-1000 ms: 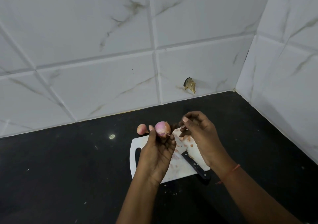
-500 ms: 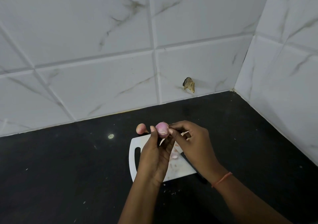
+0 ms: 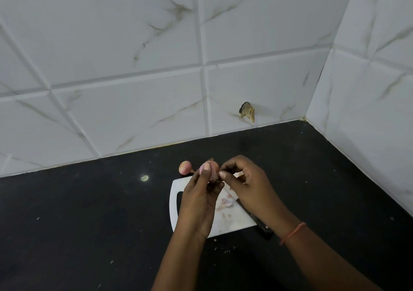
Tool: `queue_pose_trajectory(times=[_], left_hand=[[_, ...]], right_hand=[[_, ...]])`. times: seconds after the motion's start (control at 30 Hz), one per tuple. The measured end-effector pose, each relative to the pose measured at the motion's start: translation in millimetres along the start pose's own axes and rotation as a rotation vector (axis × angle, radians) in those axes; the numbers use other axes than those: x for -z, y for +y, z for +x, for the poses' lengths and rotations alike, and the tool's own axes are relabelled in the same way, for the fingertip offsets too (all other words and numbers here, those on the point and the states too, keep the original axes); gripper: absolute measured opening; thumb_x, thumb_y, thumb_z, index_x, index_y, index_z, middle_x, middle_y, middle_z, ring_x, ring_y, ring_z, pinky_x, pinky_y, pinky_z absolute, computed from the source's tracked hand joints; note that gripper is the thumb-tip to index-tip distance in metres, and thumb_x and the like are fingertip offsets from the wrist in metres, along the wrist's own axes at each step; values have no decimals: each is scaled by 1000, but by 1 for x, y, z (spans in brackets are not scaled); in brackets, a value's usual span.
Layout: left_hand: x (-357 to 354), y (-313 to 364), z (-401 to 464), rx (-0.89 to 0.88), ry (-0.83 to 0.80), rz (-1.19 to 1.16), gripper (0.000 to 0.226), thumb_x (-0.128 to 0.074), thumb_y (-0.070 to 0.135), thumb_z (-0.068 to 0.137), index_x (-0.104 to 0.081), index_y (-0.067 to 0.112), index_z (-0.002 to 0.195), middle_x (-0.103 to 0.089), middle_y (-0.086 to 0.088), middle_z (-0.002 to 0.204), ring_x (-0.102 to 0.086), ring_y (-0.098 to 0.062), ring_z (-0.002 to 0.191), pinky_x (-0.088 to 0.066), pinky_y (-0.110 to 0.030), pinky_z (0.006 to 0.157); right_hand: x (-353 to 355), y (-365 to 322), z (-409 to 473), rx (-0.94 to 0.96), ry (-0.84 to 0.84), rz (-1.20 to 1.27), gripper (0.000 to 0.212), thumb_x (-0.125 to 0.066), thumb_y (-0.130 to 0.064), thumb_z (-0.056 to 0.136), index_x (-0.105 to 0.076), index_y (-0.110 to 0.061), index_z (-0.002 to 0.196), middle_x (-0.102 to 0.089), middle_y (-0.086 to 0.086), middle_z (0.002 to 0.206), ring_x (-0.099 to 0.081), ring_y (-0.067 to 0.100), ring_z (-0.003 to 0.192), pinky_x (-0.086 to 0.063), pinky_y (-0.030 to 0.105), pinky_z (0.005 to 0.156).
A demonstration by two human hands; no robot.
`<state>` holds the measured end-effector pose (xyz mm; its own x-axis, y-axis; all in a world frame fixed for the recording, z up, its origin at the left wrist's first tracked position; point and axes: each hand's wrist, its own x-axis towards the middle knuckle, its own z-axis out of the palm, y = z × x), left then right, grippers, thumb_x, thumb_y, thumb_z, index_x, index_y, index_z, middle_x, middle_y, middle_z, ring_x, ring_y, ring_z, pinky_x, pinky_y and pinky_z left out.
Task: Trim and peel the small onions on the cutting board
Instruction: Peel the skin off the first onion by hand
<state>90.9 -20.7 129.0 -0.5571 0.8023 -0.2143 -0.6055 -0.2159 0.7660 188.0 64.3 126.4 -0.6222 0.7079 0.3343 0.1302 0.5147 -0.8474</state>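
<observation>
Pink and glossy, the small onion (image 3: 212, 171) I'm watching sits pinched in the left hand (image 3: 199, 203) above the white cutting board (image 3: 232, 220), long axis toward 12 o'clock. Right hand (image 3: 250, 185) pinches its skin at 3 o'clock. Another onion (image 3: 185, 167) lies at 9 o'clock.
</observation>
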Motion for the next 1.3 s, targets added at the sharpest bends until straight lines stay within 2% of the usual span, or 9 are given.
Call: queue_pose_trajectory(times=[0.23, 0.37, 0.5, 0.63, 0.73, 0.9, 1.1, 1.23, 1.3], left_hand=[[0, 2, -2, 6, -31, 13, 25, -60, 29, 91, -76, 21, 74, -67, -3, 91, -68, -13, 92, -51, -34, 95], [5, 2, 1, -12, -71, 36, 36, -51, 25, 103, -69, 20, 71, -64, -1, 80, -65, -15, 88, -46, -43, 103], [8, 2, 2, 23, -42, 58, 40, -51, 33, 101, -70, 23, 67, -67, 0, 81, -65, -14, 83, -47, -40, 95], [12, 1, 3, 74, 16, 15, 31, -62, 45, 86, -73, 16, 80, -67, -6, 84, -65, -14, 76, -50, -37, 88], [16, 1, 6, 81, 49, 22, 49, -67, 48, 79, -68, 4, 101, -68, -9, 87, -66, -12, 73, -55, -29, 76], [20, 3, 8, 84, 52, 12, 47, -69, 46, 82, -67, 6, 107, -68, -15, 106, -63, -12, 79, -54, -27, 76], [17, 4, 9, 56, 12, 1, 43, -60, 42, 90, -64, 2, 105, -70, -13, 102, -69, -17, 90, -56, -29, 82], [17, 6, 9, 84, 5, -5, 30, -53, 33, 99, -64, 9, 86, -64, -8, 89, -65, -13, 76, -56, -28, 74], [18, 6, 10, 93, 2, 1, 32, -55, 37, 95, -67, 7, 93, -67, -7, 89, -66, -14, 76, -56, -28, 73]], right_hand=[[2, -5, 0, -65, 0, 83, 5, -64, -21, 92, -66, -19, 96, -65, -10, 90, -63, 6, 88, -54, 23, 71], [1, -7, -1, -125, 11, 129, 4, -61, -21, 93, -65, -22, 95, -66, -13, 88, -64, 5, 85, -55, 22, 71], [1, -8, -1, -249, 51, 301, 7, -59, -15, 95, -64, -18, 94, -70, -3, 86, -65, 5, 75, -53, 22, 63], [4, -4, 2, -397, 189, 503, 9, -61, -13, 93, -66, -8, 98, -72, 10, 88, -68, 21, 78, -56, 31, 63], [6, 0, 3, -403, 355, 445, 6, -68, -12, 89, -67, -8, 92, -70, 12, 80, -68, 22, 69, -55, 32, 60], [7, 3, 2, -297, 472, 317, 7, -71, -10, 86, -67, -15, 89, -70, 4, 82, -69, 21, 70, -57, 32, 62], [-5, -15, -3, -132, 130, 150, 25, -77, -30, 79, -68, -23, 102, -70, -13, 93, -66, 2, 91, -54, 17, 74], [-10, -11, -3, -79, 184, 51, 11, -72, -12, 86, -71, -19, 94, -71, -10, 89, -67, 5, 86, -55, 21, 77], [-10, -11, -2, -82, 189, 75, 11, -71, -9, 86, -72, -18, 92, -71, -11, 86, -68, 5, 85, -55, 21, 76]])
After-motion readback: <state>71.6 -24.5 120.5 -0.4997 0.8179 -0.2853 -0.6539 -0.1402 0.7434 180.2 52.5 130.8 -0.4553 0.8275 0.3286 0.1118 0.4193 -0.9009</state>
